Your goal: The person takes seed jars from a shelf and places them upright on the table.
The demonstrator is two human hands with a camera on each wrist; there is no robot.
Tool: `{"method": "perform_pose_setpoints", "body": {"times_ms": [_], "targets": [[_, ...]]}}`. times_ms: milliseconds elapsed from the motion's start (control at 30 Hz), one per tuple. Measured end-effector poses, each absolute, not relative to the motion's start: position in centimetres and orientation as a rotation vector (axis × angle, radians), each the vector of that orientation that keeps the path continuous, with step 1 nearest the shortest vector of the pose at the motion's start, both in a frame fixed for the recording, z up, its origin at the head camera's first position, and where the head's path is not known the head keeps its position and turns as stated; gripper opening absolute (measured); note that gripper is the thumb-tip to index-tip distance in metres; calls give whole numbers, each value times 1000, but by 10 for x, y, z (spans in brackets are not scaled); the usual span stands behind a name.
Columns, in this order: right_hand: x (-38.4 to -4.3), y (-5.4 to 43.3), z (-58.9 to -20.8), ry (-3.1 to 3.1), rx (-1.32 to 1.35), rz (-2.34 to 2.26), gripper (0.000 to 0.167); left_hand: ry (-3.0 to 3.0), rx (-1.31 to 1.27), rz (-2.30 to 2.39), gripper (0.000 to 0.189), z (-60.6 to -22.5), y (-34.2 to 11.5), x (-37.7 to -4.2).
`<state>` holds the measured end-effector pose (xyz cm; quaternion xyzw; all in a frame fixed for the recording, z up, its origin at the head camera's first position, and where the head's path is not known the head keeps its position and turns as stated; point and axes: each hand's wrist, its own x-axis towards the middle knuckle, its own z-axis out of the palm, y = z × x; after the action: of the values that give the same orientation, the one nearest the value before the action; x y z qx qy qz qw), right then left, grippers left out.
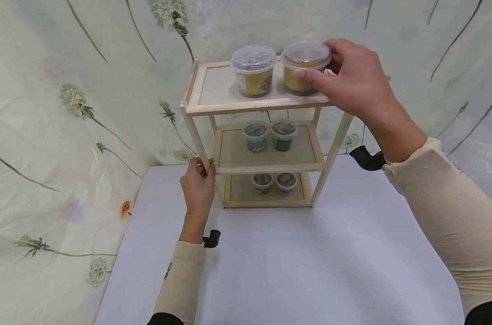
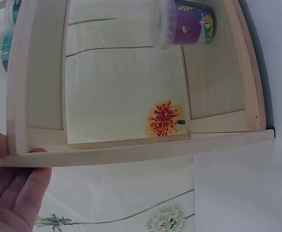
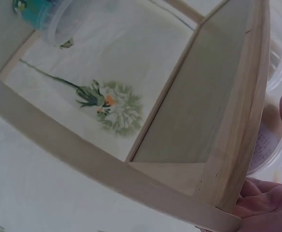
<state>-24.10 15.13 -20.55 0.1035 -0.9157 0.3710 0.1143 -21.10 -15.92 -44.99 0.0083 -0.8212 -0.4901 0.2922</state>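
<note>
A three-tier wooden rack (image 1: 246, 107) stands on the table, a pair of lidded tubs on each tier. My right hand (image 1: 359, 81) grips the right-hand yellow tub (image 1: 304, 54) on the top tier, thumb in front and fingers at its far side. Left of it sits another yellow tub (image 1: 258, 81), apart from the hand. With thumb and fingers, my left hand (image 1: 199, 187) holds the rack's left front post (image 2: 131, 157) near the middle tier. The right wrist view shows the gripped tub (image 3: 266, 145) only partly, behind the top tier's edge.
On the middle tier are a teal tub (image 1: 256, 140) and a dark tub (image 1: 283, 141). Two small purple tubs, a left one (image 1: 262, 187) and a right one (image 1: 286, 187), sit on the bottom tier. A white cloth (image 1: 290, 262) covers the table; a flower-printed sheet (image 1: 87, 180) hangs behind.
</note>
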Motion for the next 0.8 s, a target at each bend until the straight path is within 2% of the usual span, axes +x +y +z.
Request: {"method": "perform_pose_setpoints", "body": {"times_ms": [800], "targets": [[-242, 156, -213, -2572, 345, 1247, 71, -2178, 14, -1314, 18, -451, -159, -213]]}}
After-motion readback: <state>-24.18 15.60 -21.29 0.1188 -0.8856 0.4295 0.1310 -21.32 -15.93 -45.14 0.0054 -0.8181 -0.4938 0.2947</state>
